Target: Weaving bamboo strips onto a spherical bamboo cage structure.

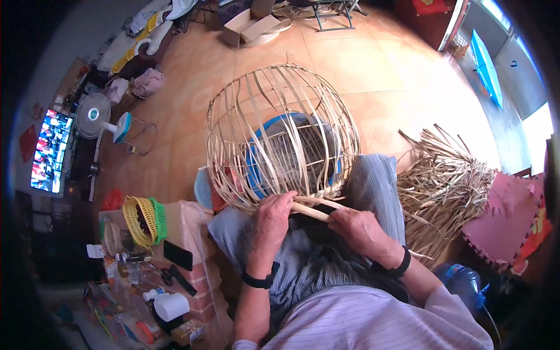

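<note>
I have the open-work basket (296, 146) at the centre of my view, resting just beyond the lap, its near edge against the knees of the striped trousers (373, 181). Right at that near edge, two pale strips (312, 211) run between the hands, drawing together toward the right. The left hand (273, 214) is closed narrow, fingertips pinching the strips' left ends beside the basket; the right hand (360, 230) is pinched round their other end, lower and to the basket's right.

I judge the step in hand to be lining up or bending these strips at the basket's near edge — whether they are already woven in, I cannot tell. The next move, as I read it, calls for even tension between both pinches and a fingertip free to guide a strip among the uprights without cracking it.

Through the basket's wall I see a blue-rimmed tub (251, 157); whether it stands inside or behind, I can't say. Just right of the basket lies a heap of dry strips (443, 175). To its lower left is a cluttered table (201, 286) bearing a yellow plastic basket (137, 219) — farther left, a fan (93, 115). Well beyond the basket sits a cardboard box (248, 26).
</note>
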### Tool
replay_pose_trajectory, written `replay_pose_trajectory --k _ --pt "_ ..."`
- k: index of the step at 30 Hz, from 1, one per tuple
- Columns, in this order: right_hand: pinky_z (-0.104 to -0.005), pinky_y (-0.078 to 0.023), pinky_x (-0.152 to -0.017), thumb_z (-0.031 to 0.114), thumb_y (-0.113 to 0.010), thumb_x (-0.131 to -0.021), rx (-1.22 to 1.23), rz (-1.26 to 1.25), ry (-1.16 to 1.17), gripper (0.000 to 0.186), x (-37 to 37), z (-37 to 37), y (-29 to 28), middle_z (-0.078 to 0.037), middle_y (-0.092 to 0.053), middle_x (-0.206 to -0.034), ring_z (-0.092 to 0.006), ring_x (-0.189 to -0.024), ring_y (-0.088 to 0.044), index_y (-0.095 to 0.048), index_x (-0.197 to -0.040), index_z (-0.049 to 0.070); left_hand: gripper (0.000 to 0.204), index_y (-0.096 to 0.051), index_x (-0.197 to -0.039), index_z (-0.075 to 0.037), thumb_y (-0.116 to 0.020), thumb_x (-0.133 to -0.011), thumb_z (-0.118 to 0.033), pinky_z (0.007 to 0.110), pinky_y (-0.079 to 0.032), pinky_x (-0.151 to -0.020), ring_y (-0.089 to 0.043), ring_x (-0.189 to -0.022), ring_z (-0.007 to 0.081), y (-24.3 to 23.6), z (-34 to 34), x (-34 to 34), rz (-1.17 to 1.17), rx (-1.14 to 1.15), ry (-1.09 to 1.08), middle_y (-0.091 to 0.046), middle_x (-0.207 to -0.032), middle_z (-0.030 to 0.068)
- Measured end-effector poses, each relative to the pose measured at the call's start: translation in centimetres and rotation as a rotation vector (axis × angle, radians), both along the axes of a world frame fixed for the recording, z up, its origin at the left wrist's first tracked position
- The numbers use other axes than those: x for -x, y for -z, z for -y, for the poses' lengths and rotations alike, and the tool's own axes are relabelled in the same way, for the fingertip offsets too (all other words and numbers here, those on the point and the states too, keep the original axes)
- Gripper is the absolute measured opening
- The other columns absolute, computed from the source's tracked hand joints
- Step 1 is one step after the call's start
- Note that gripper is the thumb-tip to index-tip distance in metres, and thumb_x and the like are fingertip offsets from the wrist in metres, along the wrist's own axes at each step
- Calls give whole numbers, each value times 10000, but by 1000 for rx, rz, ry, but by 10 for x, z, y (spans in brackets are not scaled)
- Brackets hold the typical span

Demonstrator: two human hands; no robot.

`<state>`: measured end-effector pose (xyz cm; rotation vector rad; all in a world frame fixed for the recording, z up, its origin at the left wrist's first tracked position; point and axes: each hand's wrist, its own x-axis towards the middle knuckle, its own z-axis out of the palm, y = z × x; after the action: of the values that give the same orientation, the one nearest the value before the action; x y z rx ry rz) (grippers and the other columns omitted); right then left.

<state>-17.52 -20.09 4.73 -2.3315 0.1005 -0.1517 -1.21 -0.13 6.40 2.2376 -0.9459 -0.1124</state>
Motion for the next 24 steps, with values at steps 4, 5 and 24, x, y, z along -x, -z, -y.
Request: replay_pose_trajectory --k 4,5,24 --pt "-520 -557 -674 254 -707 -1016 -96 -100 -5 229 26 27 -11 -233 -679 -833 -443 -768 -687 -664 -1055 32 208 -758 -1176 -31 -650 -1002 -68 437 -558 -924 -713 -1038 386 7 6 3 -9 -13 -7 -758 -1097 201" --pt "-502 -546 -677 263 -709 -1021 -132 -119 -8 240 39 39 -12 -230 -667 -818 -430 -763 -678 -675 -1046 26 211 -758 -1180 -33 -649 -1003 -68 432 -558 -926 -713 -1042 385 10 16 6 -23 8 16 -757 -1105 202" --pt "-442 -618 -609 208 -673 -984 -465 -724 1099 227 360 239 298 -172 -761 -832 -299 -741 -783 -732 -1080 11 274 -720 -1244 -54 -665 -984 13 359 -575 -903 -739 -984 226 36 -12 -4 -117 -20 -240 -765 -1076 107"
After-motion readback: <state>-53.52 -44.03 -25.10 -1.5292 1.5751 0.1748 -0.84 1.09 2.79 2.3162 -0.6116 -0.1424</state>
